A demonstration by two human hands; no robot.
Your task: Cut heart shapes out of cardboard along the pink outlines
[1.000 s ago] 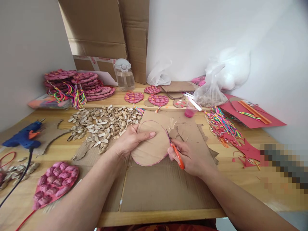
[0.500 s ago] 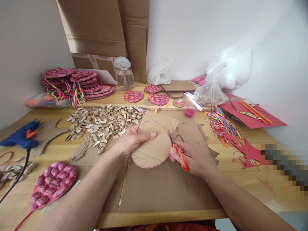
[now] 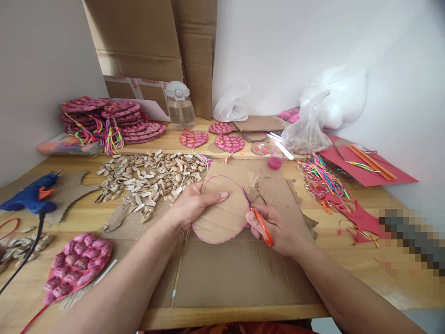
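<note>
A piece of cardboard (image 3: 222, 213) with a purple round outline drawn on it is pinched in my left hand (image 3: 196, 204), thumb on top. Its lower edge is rounded along the line, while the upper part still joins a wider piece. Orange-handled scissors (image 3: 260, 225) are gripped in my right hand (image 3: 274, 227). Their blades sit at the right side of the outline, on the cardboard's edge. Beneath both hands lies a larger flat cardboard sheet (image 3: 243, 278). Peanut shells (image 3: 153, 178) are spread beyond my left hand.
At the left lie a blue glue gun (image 3: 29, 192) and a pink shell-covered disc (image 3: 78, 264). A water bottle (image 3: 180, 106) stands behind, near stacked pink discs (image 3: 121, 113). A cup of pink paint (image 3: 276, 160), colourful cords (image 3: 321, 176) and red paper (image 3: 368, 162) lie to the right.
The scissor blades look slightly more parted at the cardboard's right edge. Both hands keep nearly the same place, and the whole view has shifted slightly.
</note>
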